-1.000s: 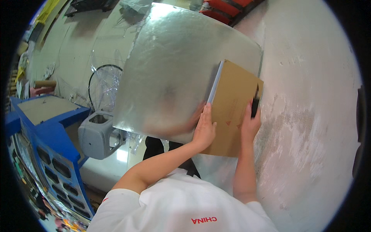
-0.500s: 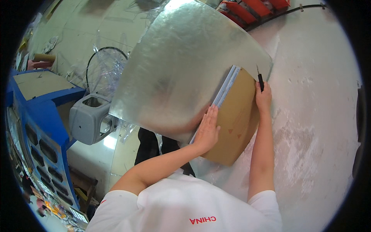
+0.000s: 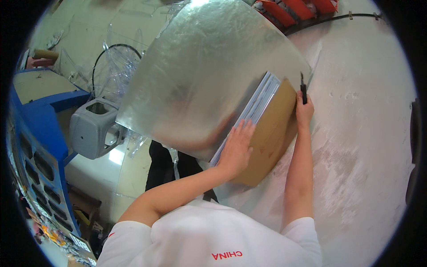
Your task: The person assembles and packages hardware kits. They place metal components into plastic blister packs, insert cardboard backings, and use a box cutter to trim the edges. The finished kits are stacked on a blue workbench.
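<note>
A brown cardboard box or wrap (image 3: 272, 129) stands tilted on the work surface. Along its left side runs a stack of pale blue-white sheets or panels (image 3: 255, 104), edges up. My left hand (image 3: 238, 147) lies across the stack's near part and the cardboard, fingers stretched out. At the cardboard's right edge, my right hand (image 3: 304, 111) is closed round the black handle of a craft knife (image 3: 304, 91), its blade pointing away from me. The right fingers also seem to touch the cardboard. Its underside and the stack's lower part are hidden.
A large shiny silvery sheet (image 3: 191, 84) lies left of the cardboard, overhanging the floor. The whitish, scuffed table (image 3: 360, 133) spreads right. Red trays (image 3: 302, 11) stand at the back. A grey plastic stool (image 3: 89, 133), a blue rack (image 3: 49, 129) and clear plastic wrap (image 3: 120, 64) are at left.
The cardboard and stack have tipped a little, so more of the stack's top shows. The knife points more upright. My left hand stays on the stack; the whole view has shifted slightly.
</note>
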Action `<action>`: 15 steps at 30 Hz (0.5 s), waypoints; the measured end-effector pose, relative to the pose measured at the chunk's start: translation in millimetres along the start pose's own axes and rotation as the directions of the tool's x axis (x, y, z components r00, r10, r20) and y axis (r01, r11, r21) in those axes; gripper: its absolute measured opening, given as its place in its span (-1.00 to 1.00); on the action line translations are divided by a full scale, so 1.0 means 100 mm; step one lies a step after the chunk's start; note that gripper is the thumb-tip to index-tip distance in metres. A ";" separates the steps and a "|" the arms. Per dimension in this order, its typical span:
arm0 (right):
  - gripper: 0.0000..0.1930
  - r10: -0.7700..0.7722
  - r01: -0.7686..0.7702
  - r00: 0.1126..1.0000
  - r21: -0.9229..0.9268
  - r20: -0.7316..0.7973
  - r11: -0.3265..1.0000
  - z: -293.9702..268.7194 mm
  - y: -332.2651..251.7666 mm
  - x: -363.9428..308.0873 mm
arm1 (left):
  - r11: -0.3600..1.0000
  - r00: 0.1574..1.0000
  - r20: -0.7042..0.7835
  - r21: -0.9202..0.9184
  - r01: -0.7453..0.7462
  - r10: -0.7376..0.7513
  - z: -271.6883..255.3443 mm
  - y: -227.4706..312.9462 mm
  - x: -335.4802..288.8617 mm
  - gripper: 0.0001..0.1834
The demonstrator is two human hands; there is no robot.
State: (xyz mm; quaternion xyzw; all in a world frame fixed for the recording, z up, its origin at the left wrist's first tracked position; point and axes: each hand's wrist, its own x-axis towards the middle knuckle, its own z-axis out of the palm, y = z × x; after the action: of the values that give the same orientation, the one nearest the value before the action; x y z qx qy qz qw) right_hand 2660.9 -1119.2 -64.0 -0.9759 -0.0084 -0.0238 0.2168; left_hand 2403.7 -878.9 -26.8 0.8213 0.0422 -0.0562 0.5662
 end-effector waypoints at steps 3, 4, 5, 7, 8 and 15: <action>-0.46 0.187 -0.184 0.982 0.347 0.026 0.920 -0.02 0.09 -0.06 | 0.972 0.936 0.350 -0.197 0.125 -0.049 -0.06 0.23 -0.10 -0.10; -0.46 0.302 -0.285 0.953 0.448 0.035 0.847 -0.02 0.12 -0.07 | 0.937 0.882 0.464 -0.270 0.223 -0.076 -0.05 0.30 -0.12 -0.10; -0.50 0.264 -0.229 0.964 0.492 -0.002 0.840 -0.01 0.15 -0.09 | 0.881 0.851 0.524 -0.385 0.276 -0.038 -0.02 0.35 -0.14 -0.11; -0.54 0.225 -0.235 0.970 0.616 0.094 0.752 0.03 0.20 -0.10 | 0.897 0.890 0.455 -0.400 0.190 0.014 0.06 0.41 -0.16 -0.09; -0.55 0.206 -0.233 0.971 0.675 0.121 0.700 0.05 0.22 -0.10 | 0.897 0.922 0.383 -0.425 0.120 0.058 0.11 0.42 -0.17 -0.09; -0.80 0.191 -0.149 0.978 0.910 0.079 0.387 0.31 0.26 -0.05 | 0.929 0.931 0.359 -0.362 0.072 0.068 0.34 0.30 -0.12 -0.14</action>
State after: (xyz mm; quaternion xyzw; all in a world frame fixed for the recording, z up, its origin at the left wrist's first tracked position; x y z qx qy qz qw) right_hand 2657.4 -1129.6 -102.9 -0.6949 0.0841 -0.0119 0.7140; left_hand 2393.9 -921.1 -9.4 0.6752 -0.0531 -0.1996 0.7081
